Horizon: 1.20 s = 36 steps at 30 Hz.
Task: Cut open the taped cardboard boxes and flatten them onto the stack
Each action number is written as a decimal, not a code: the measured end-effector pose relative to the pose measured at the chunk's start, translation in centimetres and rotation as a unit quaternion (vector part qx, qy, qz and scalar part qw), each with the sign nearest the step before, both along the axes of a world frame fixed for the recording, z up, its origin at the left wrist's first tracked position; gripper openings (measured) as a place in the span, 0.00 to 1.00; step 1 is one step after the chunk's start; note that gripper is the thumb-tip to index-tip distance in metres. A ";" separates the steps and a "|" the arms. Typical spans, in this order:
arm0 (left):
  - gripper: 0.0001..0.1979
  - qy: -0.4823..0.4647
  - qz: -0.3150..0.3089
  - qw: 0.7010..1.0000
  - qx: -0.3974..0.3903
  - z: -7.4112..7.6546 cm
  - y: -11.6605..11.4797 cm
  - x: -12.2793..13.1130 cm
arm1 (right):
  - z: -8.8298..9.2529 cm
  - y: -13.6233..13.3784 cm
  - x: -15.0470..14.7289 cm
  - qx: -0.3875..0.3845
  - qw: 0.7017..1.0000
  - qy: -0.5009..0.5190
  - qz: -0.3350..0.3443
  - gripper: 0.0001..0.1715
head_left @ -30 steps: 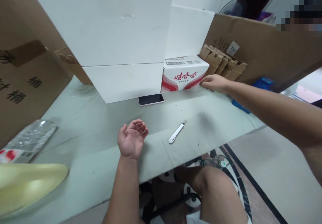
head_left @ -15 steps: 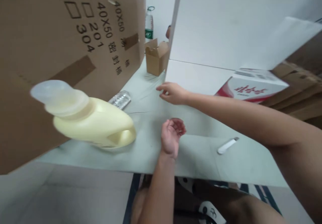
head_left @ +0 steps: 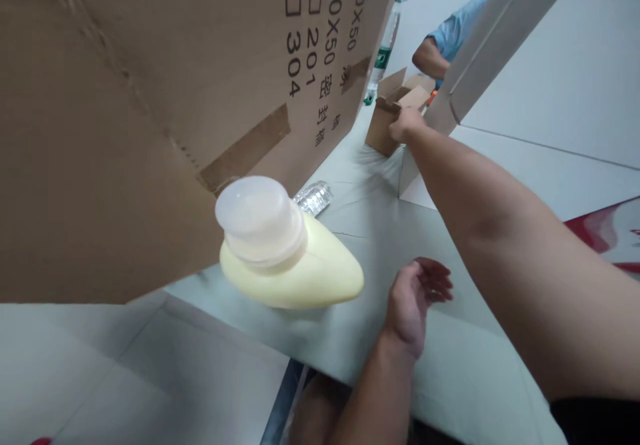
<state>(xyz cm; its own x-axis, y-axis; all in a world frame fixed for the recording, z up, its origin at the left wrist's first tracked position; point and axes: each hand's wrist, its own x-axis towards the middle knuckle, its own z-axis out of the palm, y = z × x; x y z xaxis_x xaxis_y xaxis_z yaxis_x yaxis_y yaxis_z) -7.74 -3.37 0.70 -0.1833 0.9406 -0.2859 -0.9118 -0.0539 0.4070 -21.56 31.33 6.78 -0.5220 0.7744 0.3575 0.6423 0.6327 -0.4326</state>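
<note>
My right hand (head_left: 407, 124) is stretched far forward to a small open-topped cardboard box (head_left: 383, 127). Its fingers are closed at the box's near right edge, and the fingertips are partly hidden. My left hand (head_left: 411, 302) rests low over the table, palm turned inward, its fingers loosely curled and apart with nothing in them. Left of it stands a pale yellow jug-like bottle (head_left: 310, 265) with a translucent cap (head_left: 255, 215). Behind that bottle lies a clear plastic bottle (head_left: 314, 198) on its side.
A large printed cardboard carton (head_left: 150, 132) walls off the left. White panels (head_left: 565, 65) rise at the right, near a red and white box (head_left: 607, 232). A water bottle (head_left: 384, 52) stands beyond the small box. Another person's arm (head_left: 431, 58) in a blue sleeve shows behind a panel.
My right hand has reached forward from above the table to the small cardboard box. The view has swung left, and more of the other person's arm shows. My left hand stays open.
</note>
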 end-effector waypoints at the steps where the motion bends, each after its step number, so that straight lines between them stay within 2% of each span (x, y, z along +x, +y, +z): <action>1: 0.17 0.013 0.016 1.000 -0.005 0.1 -0.4 -0.3 | -0.8 -0.1 0.4 -0.007 1.000 -0.002 -0.027 0.17; 3: 0.17 0.043 0.039 0.998 -0.011 0.3 -1.2 -0.6 | -1.8 -1.0 1.3 -0.017 0.998 0.009 -0.058 0.13; 5: 0.16 0.075 0.069 0.995 -0.011 0.4 -1.9 -0.5 | -2.0 -2.6 2.3 -0.006 0.999 0.040 -0.036 0.11; 8: 0.14 0.090 0.116 0.989 -0.015 0.7 -2.1 -0.3 | -1.4 -6.2 3.8 0.010 0.997 0.069 0.016 0.11; 12: 0.12 0.090 0.160 0.982 -0.038 0.9 -1.5 0.0 | 0.0 -11.8 6.4 0.025 0.999 0.042 0.017 0.13; 14: 0.12 0.119 0.187 0.974 -0.045 0.7 -1.2 0.2 | 0.6 -14.8 9.0 0.030 0.999 0.037 0.021 0.15; 17: 0.12 0.171 0.226 0.958 -0.048 0.5 -1.5 -0.1 | 1.5 -19.4 15.6 0.022 0.996 0.076 0.045 0.14; 21: 0.10 0.250 0.283 0.923 -0.071 0.2 -2.5 -1.2 | 1.7 -26.2 28.0 -0.026 0.983 0.182 0.027 0.06; 24: 0.08 0.324 0.334 0.879 -0.108 -0.1 -2.6 -1.7 | 0.3 -31.0 36.3 0.015 0.959 0.281 -0.018 0.07; 25: 0.09 0.333 0.340 0.873 -0.106 -0.2 -2.4 -1.7 | -0.4 -32.4 38.4 0.036 0.949 0.312 -0.029 0.06; 27: 0.14 0.326 0.313 0.890 -0.054 -0.2 -2.0 -1.4 | -1.9 -34.8 41.5 0.035 0.940 0.335 -0.048 0.13; 29: 0.20 0.329 0.254 0.909 0.029 -0.2 -1.6 -0.8 | -3.1 -36.2 43.3 0.015 0.951 0.302 -0.064 0.18; 31: 0.24 0.370 0.218 0.900 0.081 0.1 -1.5 0.1 | -3.9 -36.4 44.0 -0.009 0.969 0.235 -0.081 0.22; 34: 0.24 0.469 0.226 0.848 0.100 0.7 -1.8 1.3 | -4.6 -35.1 43.9 -0.024 0.984 0.155 -0.083 0.24; 36: 0.25 0.526 0.229 0.809 0.124 1.1 -1.9 1.8 | -5.3 -33.7 43.5 -0.012 0.982 0.163 -0.093 0.23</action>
<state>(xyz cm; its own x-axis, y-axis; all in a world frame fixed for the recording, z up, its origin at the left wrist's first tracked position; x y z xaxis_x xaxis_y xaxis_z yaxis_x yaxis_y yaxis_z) -5.93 -5.30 1.82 -0.5480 0.7095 0.4431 0.0720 -0.4877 0.8701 21.96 -2.37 1.46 -0.2307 0.8562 0.4623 0.5709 0.5038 -0.6483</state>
